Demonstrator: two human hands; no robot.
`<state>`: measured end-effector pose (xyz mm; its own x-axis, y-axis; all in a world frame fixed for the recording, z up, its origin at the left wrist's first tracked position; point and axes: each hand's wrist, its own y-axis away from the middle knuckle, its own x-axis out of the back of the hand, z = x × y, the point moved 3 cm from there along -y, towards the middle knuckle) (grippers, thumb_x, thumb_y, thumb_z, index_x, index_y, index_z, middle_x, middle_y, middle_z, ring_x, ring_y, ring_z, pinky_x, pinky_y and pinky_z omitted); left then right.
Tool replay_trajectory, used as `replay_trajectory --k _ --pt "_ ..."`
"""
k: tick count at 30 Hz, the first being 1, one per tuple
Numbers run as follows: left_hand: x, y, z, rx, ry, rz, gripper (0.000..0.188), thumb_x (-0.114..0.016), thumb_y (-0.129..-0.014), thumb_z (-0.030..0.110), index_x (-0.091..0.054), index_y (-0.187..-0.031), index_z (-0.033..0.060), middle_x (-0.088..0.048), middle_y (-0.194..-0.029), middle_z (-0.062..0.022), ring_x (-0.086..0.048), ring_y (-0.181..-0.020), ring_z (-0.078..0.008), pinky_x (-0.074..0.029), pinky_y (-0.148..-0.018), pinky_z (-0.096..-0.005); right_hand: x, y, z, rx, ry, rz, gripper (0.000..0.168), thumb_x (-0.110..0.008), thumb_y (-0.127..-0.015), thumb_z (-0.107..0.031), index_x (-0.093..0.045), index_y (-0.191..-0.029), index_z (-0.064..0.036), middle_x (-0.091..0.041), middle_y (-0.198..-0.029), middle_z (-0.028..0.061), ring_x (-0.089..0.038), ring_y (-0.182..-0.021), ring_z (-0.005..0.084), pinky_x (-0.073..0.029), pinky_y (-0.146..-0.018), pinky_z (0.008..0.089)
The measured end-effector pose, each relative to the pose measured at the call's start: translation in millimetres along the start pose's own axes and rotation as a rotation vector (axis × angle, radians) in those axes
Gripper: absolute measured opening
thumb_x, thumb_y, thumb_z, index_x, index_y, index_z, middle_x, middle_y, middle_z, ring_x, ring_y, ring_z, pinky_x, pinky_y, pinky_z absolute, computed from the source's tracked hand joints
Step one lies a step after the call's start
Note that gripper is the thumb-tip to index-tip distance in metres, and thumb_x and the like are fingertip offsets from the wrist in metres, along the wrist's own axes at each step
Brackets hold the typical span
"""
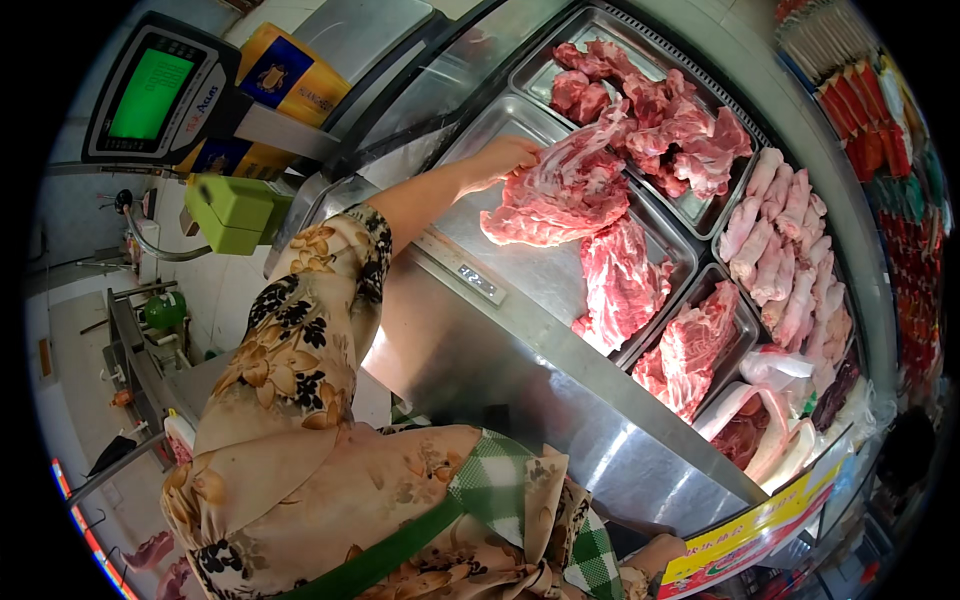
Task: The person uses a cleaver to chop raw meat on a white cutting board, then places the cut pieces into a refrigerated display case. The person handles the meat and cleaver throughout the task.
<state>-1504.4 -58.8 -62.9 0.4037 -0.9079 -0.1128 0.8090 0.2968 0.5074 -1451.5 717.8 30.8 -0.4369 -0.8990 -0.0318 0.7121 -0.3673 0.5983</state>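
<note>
My left hand (508,159) reaches into a refrigerated meat case, with its fingers closed on the upper left edge of a large slab of raw meat (566,187). That slab lies over a wide steel tray (487,259) and laps its far rim. Just below it, a second raw slab (619,281) rests in the same tray. My right hand (660,551) is low at the right, beside a yellow and red printed sign (750,529). Its fingers are partly hidden, and I cannot tell whether it holds anything.
Behind lie meaty bones (682,131) in a steel tray and several pig's trotters (787,247). Another meat piece (694,345) fills a smaller tray. A digital scale display (150,90) and a green box (232,214) stand left. The case's steel front edge (600,375) runs before me.
</note>
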Motion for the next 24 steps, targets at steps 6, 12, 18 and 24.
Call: replay_trajectory --k 6,12,18,24 --pt "30.9 -14.0 -34.7 0.045 -0.119 0.177 0.028 -0.057 -0.079 0.014 -0.066 -0.102 0.0028 -0.065 -0.09 -0.0056 -0.059 -0.079 -0.0138 -0.046 -0.07 -0.0287 5.7 -2.6 2.8 -0.001 0.019 0.009 0.02 -0.054 -0.09 -0.02 -0.073 -0.097 -0.019 -0.071 -0.096 0.0013 -0.068 -0.087 0.0177 -0.051 -0.065 0.0299" --pt "35.5 -4.5 -38.6 0.003 -0.32 0.281 0.039 -0.06 -0.075 0.021 -0.063 -0.112 0.0089 -0.065 -0.102 -0.0127 -0.06 -0.096 -0.0224 -0.046 -0.082 -0.0347 8.7 1.1 0.6 0.002 0.023 0.001 0.02 -0.054 -0.09 -0.02 -0.073 -0.097 -0.02 -0.071 -0.097 0.001 -0.068 -0.088 0.0174 -0.05 -0.065 0.0297" --pt "53.4 -20.7 -59.3 -0.157 -0.684 0.277 0.039 -0.06 -0.078 0.026 -0.06 -0.114 0.0101 -0.064 -0.106 -0.017 -0.061 -0.098 -0.0306 -0.046 -0.083 -0.0379 11.2 -1.1 2.3 0.008 0.027 0.001 0.02 -0.054 -0.09 -0.02 -0.073 -0.097 -0.02 -0.071 -0.097 0.0008 -0.068 -0.088 0.0172 -0.05 -0.065 0.0295" --pt "59.1 -16.1 -56.7 -0.073 -1.029 0.207 0.036 -0.059 -0.083 0.03 -0.059 -0.108 0.0032 -0.062 -0.098 -0.0227 -0.059 -0.094 -0.0374 -0.046 -0.078 -0.0426 10.8 0.8 0.8 0.012 0.022 -0.011 0.02 -0.054 -0.09 -0.02 -0.073 -0.097 -0.02 -0.071 -0.097 0.0005 -0.068 -0.089 0.017 -0.05 -0.065 0.0293"
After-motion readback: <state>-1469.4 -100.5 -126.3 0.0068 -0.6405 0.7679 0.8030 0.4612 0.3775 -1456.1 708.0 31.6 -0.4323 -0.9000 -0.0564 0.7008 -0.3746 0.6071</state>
